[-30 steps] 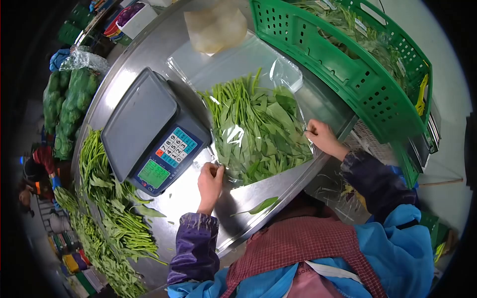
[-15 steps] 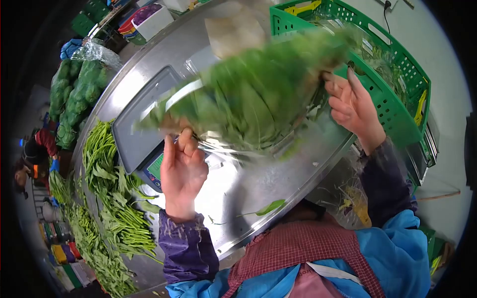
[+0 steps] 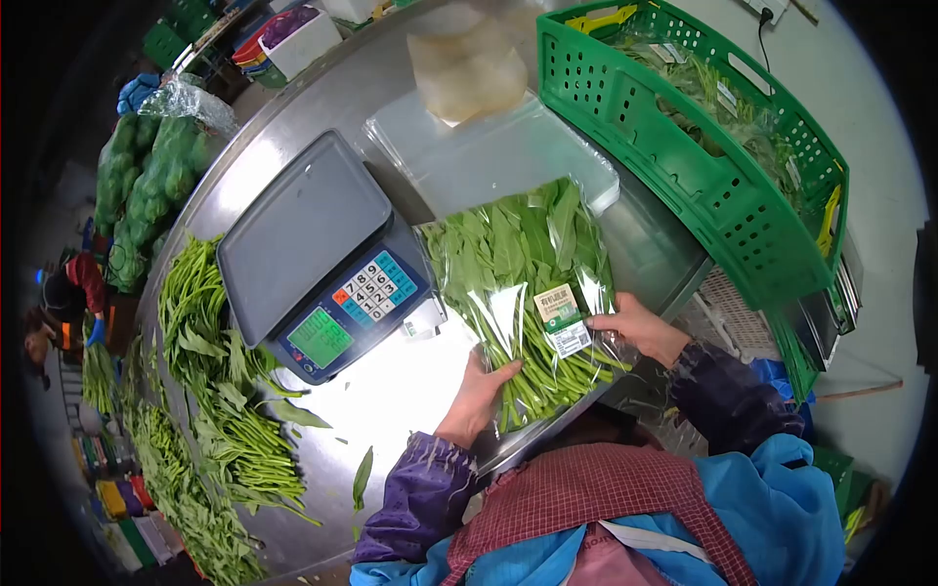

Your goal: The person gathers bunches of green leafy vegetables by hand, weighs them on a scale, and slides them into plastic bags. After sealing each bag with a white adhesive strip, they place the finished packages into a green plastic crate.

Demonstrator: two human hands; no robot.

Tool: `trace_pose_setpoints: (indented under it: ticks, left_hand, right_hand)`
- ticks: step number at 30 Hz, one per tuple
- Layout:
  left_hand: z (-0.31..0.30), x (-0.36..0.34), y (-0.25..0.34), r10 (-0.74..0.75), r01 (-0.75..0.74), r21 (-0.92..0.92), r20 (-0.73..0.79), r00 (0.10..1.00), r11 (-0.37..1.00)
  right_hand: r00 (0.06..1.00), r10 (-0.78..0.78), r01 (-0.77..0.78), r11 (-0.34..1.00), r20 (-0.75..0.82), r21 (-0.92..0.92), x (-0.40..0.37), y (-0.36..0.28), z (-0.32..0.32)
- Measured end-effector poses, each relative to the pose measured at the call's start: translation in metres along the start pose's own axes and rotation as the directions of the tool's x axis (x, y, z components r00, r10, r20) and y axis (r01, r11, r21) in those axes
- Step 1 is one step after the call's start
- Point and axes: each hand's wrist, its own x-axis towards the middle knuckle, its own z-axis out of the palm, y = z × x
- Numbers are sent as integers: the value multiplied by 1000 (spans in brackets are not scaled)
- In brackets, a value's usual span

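Observation:
A clear bag of leafy greens [image 3: 523, 254] lies on the metal table near its front edge, leaves pointing away and stems toward me. It bears a printed label [image 3: 562, 317]. My left hand [image 3: 479, 393] grips the bag's lower left side, thumb on top of the stems. At the right side, my right hand [image 3: 640, 327] holds the bag beside the label, thumb on top. Left of the bag stands a digital scale [image 3: 342, 264] with a bare grey pan.
Loose greens [image 3: 249, 444] are heaped at the left. Flat clear bags [image 3: 469, 156] lie behind the packed bag. A green crate [image 3: 674, 137] with bagged greens stands at the right. A co-worker [image 3: 88, 283] is at the far left.
The bag was raised and blurred between my hands; now it rests lower on the table, label up. Both hands have come down closer together, uncovering the scale and flat bags.

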Motion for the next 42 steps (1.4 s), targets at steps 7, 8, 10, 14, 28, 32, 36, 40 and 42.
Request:
trace_pose_setpoints:
  ticks: [7,8,10,14,28,32,36,40,42]
  left_hand:
    - [15,-13,7,90,-56,-169,198,976,984]
    - [17,-13,7,83,-44,-182,210,974,982]
    - [18,-14,9,84,-41,-191,226,970,981]
    - [21,-13,13,99,-50,-182,271,957,982]
    - [49,-2,76,270,-121,-314,491,828,942]
    - [91,-5,99,301,-171,-311,439,846,935]
    - [86,11,82,186,-91,-256,376,908,962]
    - [84,17,69,143,-45,-290,328,934,956]
    - [84,13,69,136,-71,-240,266,954,968]
  right_hand:
    - [996,8,-20,991,94,135,-24,8,-17]
    - [995,13,-29,987,99,160,-26,9,-21]
    - [995,-35,9,965,94,264,-30,9,-19]
    - [999,-42,34,936,14,352,-41,-13,-17]
    - [888,-398,449,858,-229,250,-61,-160,-38]
    - [714,-576,607,793,-399,-57,-92,-236,-95]
    - [483,-711,783,612,-512,-111,-73,-288,-166]
    - [432,-632,873,471,-643,124,-1,-323,-228]
    - [430,-526,873,450,-734,189,46,-321,-240]
